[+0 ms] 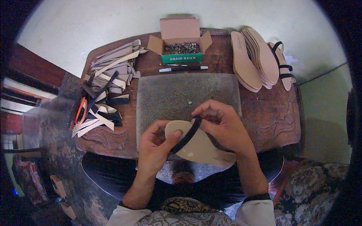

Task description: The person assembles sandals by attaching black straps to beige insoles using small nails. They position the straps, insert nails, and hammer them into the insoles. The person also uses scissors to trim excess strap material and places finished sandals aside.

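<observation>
A beige shoe sole (205, 150) is held above the near edge of the worn grey mat (162, 98), its rounded end toward the far left. Across that end runs a black strap (188, 135). My left hand (155, 145) is closed on the left edge of the sole, thumb lying on top beside the strap. With bent fingers, my right hand (224, 122) pinches the strap's far end at the sole's far edge. What its fingertips do under the sole is hidden. On the mat beyond my hands lies a small shiny bit of metal (189, 102), perhaps a nail.
An open green box (183, 58) of small nails stands at the back, pens (183, 69) before it. Strap strips (113, 75) and orange-handled scissors (80, 111) fill the left side. Stacked soles (260, 56) and a strapped sandal (283, 67) lie at the back right.
</observation>
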`<state>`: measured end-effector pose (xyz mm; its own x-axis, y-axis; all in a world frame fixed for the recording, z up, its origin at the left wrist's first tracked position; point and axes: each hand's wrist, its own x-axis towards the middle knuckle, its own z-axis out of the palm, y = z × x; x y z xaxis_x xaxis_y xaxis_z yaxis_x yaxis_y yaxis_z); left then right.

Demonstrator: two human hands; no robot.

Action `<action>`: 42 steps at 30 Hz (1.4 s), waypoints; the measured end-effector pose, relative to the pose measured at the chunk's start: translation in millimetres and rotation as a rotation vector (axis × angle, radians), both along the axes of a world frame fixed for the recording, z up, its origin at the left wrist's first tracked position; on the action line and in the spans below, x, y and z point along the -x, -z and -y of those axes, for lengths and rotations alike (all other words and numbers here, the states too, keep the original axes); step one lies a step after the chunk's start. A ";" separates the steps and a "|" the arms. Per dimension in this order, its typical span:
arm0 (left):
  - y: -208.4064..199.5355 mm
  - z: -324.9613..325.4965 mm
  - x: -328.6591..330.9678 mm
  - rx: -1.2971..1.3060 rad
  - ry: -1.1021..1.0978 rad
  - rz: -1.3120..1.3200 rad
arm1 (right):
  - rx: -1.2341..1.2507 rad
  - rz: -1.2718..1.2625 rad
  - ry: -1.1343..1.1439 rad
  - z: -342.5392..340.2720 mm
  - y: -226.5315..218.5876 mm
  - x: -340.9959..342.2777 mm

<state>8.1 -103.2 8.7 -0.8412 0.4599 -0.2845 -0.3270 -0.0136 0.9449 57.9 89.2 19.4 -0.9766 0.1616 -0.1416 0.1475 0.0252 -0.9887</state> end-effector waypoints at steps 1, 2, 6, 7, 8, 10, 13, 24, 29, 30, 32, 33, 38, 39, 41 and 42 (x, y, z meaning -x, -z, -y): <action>-2.7 -0.4 1.5 0.005 0.046 0.014 | 0.014 0.013 -0.006 0.8 0.4 0.5; -4.0 -0.7 3.2 0.010 0.092 0.029 | 0.028 0.026 -0.013 1.7 0.8 0.9; 6.4 4.4 12.8 0.076 0.253 0.046 | 0.021 0.009 0.000 6.3 2.7 0.5; 6.7 4.3 13.9 0.086 0.250 0.049 | 0.006 0.017 -0.007 6.3 1.7 0.6; 6.9 4.2 14.7 0.096 0.248 0.051 | -0.008 0.025 -0.014 5.9 -0.1 0.7; 4.5 1.9 14.2 0.095 0.225 0.068 | -0.081 0.012 -0.026 5.3 -0.6 0.9; 7.3 1.0 11.3 0.049 0.208 0.077 | -0.206 -0.047 -0.019 4.7 1.9 0.9; 9.5 -2.1 9.3 -0.024 0.220 0.043 | -0.265 -0.028 -0.030 2.5 -1.5 0.9; 9.2 -3.3 8.7 -0.009 0.186 0.022 | -0.252 -0.043 -0.028 3.5 -5.3 1.7; 8.4 -4.1 8.7 -0.003 0.175 0.029 | -0.276 -0.058 -0.027 3.5 -5.4 1.6; 6.9 -4.5 8.4 0.012 0.152 0.042 | -0.264 -0.079 -0.019 3.5 -3.3 1.8; 7.2 -4.3 8.2 0.004 0.149 0.043 | -0.258 -0.089 -0.015 3.4 -2.6 1.9; 3.5 -5.7 6.4 -0.003 0.148 0.054 | -0.221 0.017 -0.049 -1.4 -8.2 1.1; 3.8 -6.6 6.5 -0.005 0.153 0.038 | -0.219 0.015 -0.054 -2.6 -7.5 0.9; 3.7 -7.2 6.8 -0.005 0.161 0.005 | -0.209 0.015 -0.064 -3.7 -6.5 0.7; 2.7 -7.0 6.7 -0.012 0.160 0.014 | -0.205 0.016 -0.069 -4.4 -6.2 0.5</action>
